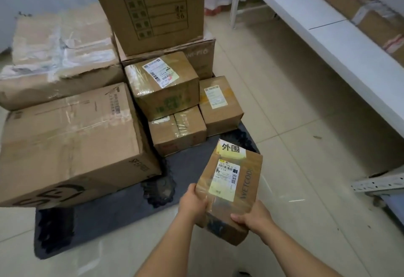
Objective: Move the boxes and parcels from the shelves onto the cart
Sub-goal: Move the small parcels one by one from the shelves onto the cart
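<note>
The held parcel point(229, 189) reads "外围" on its top sticker and "WETCOD" along its side, a rear box point(201, 57) reads "WI-FI 6", and the tall carton point(153, 7) shows "42" and "56" in a printed table.

**Cardboard, Tape and Painted Metal**

The held parcel point(229, 189) is matt brown cardboard under glossy clear tape, with a smooth paper label. The cart deck point(122, 206) looks like dark, dull textured plastic. The shelf point(328, 42) is white painted metal; the floor tiles point(295, 123) shine faintly.
</note>
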